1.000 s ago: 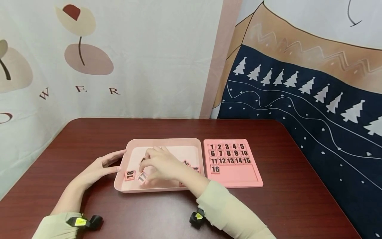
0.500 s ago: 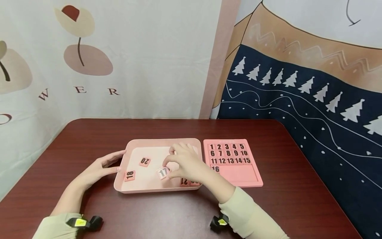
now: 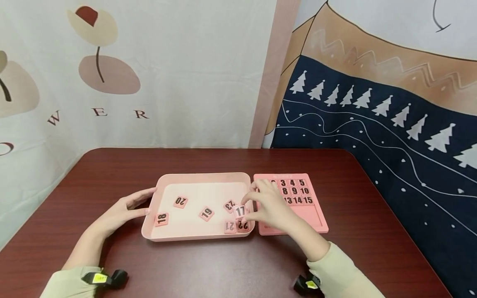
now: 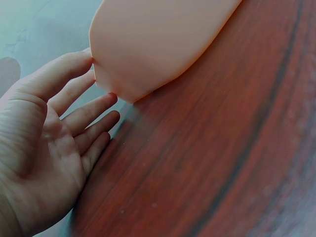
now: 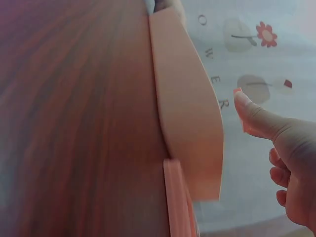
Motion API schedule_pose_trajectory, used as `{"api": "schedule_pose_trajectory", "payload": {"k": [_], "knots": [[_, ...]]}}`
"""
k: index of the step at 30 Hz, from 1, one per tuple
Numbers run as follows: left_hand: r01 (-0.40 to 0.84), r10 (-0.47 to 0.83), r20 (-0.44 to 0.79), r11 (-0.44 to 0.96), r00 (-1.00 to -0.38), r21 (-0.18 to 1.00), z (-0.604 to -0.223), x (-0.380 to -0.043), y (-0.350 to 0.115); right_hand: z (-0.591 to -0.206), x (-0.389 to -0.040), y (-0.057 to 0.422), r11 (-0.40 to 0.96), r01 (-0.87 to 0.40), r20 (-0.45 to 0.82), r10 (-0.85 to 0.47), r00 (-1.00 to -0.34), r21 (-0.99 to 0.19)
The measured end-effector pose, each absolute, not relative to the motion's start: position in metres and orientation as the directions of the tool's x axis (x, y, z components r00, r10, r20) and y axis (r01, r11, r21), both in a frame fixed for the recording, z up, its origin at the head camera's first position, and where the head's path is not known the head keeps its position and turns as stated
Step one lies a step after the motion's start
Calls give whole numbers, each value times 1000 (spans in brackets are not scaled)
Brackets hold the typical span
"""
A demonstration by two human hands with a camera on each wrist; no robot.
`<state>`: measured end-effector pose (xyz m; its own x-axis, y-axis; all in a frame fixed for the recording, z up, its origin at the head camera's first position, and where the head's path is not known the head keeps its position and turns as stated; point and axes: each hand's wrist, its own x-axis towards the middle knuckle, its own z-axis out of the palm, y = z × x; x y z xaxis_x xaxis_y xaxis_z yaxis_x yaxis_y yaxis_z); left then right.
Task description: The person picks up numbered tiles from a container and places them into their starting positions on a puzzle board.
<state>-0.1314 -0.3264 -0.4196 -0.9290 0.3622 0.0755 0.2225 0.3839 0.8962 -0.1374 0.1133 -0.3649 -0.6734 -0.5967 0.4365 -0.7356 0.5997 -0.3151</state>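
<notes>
Between its thumb and fingers my right hand (image 3: 270, 207) pinches the number tile 17 (image 3: 240, 211), held over the right end of the pink tray (image 3: 203, 178). The right wrist view shows the tile (image 5: 243, 126) edge-on, raised above the tray. My left hand (image 3: 121, 211) touches the tray's left end, its fingers loosely extended, as the left wrist view also shows. Loose tiles lie in the tray: 18 (image 3: 162, 219), 20 (image 3: 180, 201), 19 (image 3: 206, 213), 23 (image 3: 229, 205), 21 (image 3: 230, 227) and 22 (image 3: 243, 226).
Right beside the tray lies a pink number board (image 3: 313, 215), with rows of tiles in its upper part. My right hand hides the board's left side. Both rest on a dark red wooden table (image 3: 208, 269), with printed curtains (image 3: 193, 82) behind.
My right hand has moved right across the tray, carrying tile 17 from its left part to its right end. Tile 19 has come into view. The left hand stays at the tray's left end.
</notes>
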Motion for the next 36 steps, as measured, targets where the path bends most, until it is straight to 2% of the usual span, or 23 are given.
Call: {"api": "schedule_pose_trajectory", "payload": {"k": [7, 20, 30, 36], "knots": [[221, 360, 74, 385, -930, 896, -419, -131, -326, -374, -138, 146, 627, -692, 450, -533, -716, -359], [214, 358, 66, 389, -931, 896, -419, -131, -326, -393, -140, 196, 705, -593, 393, -456, -799, -388], [214, 366, 70, 369, -928, 905, -419, -133, -326, -404, -144, 211, 771, -518, 352, -400, -846, -371], [210, 362, 67, 372, -930, 904, -419, -131, -326, -410, -146, 210, 777, -514, 344, -401, -849, -362]]}}
